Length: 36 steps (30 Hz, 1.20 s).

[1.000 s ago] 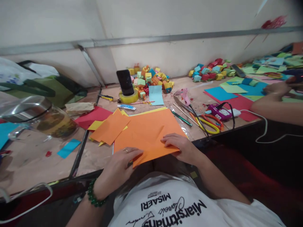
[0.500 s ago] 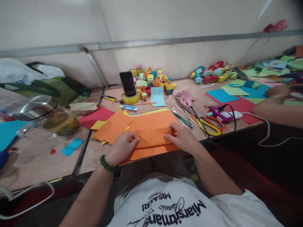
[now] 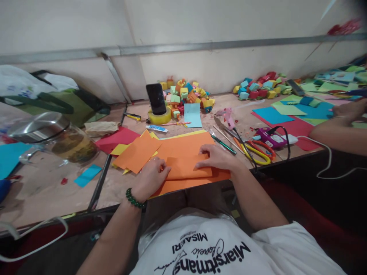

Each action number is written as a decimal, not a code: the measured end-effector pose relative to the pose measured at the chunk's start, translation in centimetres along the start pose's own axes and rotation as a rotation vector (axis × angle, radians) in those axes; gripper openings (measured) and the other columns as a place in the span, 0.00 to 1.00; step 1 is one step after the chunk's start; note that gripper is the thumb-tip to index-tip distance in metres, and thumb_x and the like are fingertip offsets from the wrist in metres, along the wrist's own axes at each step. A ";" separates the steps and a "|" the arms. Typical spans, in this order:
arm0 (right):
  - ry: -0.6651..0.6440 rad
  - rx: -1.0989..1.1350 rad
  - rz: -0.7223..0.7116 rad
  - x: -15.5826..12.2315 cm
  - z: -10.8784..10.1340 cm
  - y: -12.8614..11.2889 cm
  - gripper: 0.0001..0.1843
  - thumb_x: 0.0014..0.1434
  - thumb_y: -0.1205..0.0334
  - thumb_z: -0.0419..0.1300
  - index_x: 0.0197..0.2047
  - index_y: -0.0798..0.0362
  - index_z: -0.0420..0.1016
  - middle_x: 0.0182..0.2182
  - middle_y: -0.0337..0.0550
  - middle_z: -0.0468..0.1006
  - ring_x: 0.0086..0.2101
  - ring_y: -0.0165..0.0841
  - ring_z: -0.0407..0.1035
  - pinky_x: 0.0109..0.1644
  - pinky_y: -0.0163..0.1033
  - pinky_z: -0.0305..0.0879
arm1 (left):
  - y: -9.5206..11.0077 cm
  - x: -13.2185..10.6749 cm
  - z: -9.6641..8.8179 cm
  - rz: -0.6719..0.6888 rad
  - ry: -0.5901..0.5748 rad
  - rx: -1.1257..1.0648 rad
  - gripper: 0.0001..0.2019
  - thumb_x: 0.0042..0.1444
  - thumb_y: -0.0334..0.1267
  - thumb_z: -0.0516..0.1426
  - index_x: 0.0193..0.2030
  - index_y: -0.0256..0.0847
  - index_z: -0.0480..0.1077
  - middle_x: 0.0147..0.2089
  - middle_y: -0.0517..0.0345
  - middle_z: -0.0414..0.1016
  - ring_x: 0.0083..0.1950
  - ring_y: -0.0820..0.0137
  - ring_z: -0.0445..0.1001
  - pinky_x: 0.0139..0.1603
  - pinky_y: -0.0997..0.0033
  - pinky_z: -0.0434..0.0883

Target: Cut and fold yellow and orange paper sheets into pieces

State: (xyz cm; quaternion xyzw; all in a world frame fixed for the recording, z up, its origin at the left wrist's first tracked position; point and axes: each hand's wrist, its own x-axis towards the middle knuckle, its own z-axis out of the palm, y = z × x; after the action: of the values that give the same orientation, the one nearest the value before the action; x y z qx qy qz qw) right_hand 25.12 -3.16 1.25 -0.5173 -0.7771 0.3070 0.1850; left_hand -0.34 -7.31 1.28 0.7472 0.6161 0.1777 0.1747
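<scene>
A folded orange paper (image 3: 183,168) lies over larger orange sheets (image 3: 186,143) at the table's front edge. My left hand (image 3: 153,175), with a green bead bracelet at the wrist, is closed on the left end of the fold, thumb on top. On the right part, my right hand (image 3: 216,157) grips the same paper, its thumb on the face and its fingers curled at the upper edge. Smaller orange pieces (image 3: 139,151) lie beside my left hand, with yellow paper (image 3: 119,150) showing under them.
Behind stand a phone (image 3: 156,99) on a yellow tape roll (image 3: 159,116) and a pile of folded paper cubes (image 3: 183,95). To the right lie a pink glue gun (image 3: 226,116), scissors (image 3: 259,154) and a purple adapter (image 3: 271,138). A glass jug (image 3: 71,143) stands left. Another person's arm (image 3: 338,131) reaches in.
The folded orange paper now lies flatter, its front crease straighter. My right hand's fingers have moved slightly left and inward over it. The whole view has shifted a little.
</scene>
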 end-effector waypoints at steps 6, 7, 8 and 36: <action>0.046 0.320 -0.004 -1.8 0.5 -0.7 0.17 0.46 0.56 0.67 0.39 0.53 0.72 0.31 0.35 0.75 0.30 0.30 0.67 0.32 0.33 0.61 | -0.8 -0.5 0.6 0.033 0.094 -0.138 0.10 0.54 0.42 0.57 0.24 0.41 0.65 0.28 0.60 0.67 0.31 0.68 0.68 0.34 0.68 0.66; 0.081 0.314 -0.013 -2.1 0.6 -0.8 0.16 0.47 0.57 0.66 0.39 0.53 0.72 0.32 0.36 0.75 0.30 0.30 0.68 0.33 0.33 0.62 | -0.9 -0.7 0.7 0.020 0.137 -0.213 0.09 0.53 0.44 0.58 0.28 0.41 0.68 0.31 0.58 0.69 0.34 0.67 0.70 0.35 0.68 0.67; 0.112 0.300 -0.033 -2.5 0.7 -1.0 0.15 0.48 0.58 0.66 0.39 0.52 0.73 0.33 0.36 0.76 0.31 0.31 0.68 0.34 0.34 0.63 | -0.9 -0.8 0.7 -0.006 0.183 -0.304 0.11 0.51 0.46 0.60 0.34 0.41 0.70 0.35 0.56 0.72 0.37 0.67 0.71 0.37 0.67 0.68; 0.584 0.859 0.068 -5.1 4.0 -1.3 0.25 0.39 0.50 0.74 0.38 0.52 0.73 0.22 0.34 0.76 0.25 0.31 0.72 0.32 0.38 0.74 | 1.9 -2.4 -0.2 -0.147 0.232 -1.008 0.18 0.44 0.49 0.65 0.22 0.38 0.66 0.21 0.65 0.60 0.25 0.77 0.58 0.26 0.78 0.60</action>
State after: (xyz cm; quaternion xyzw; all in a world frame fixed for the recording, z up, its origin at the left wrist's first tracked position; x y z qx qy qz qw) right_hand 23.78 -9.31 -0.67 -0.4838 -0.4798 0.4470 0.5795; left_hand 0.78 -9.99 2.21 0.5006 0.5203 0.5211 0.4552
